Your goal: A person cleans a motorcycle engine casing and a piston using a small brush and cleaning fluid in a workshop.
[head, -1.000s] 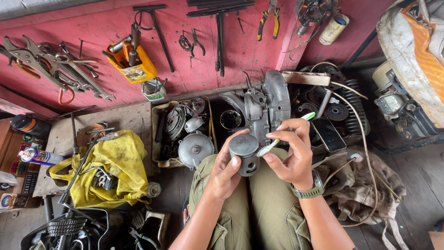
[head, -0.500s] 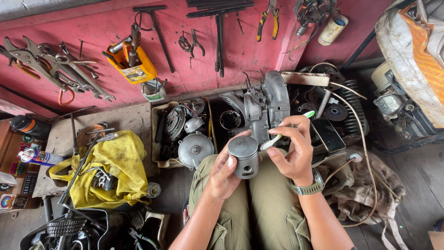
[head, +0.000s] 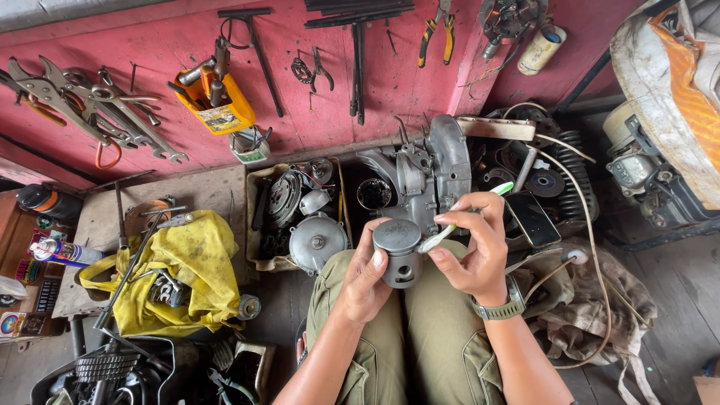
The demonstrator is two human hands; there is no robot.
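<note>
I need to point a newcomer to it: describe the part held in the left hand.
Start at the grey engine casing against the red wall; just below it, over the person's knees, the left hand grips a piston. It is a short grey metal cylinder with a flat top and a side hole.

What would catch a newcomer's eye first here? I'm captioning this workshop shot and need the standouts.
At centre, the left hand holds a grey metal piston above the knees while the right hand puts a white toothbrush to its top. Left of them lies a yellow cloth; behind, tools hang on a pink wall.
</note>
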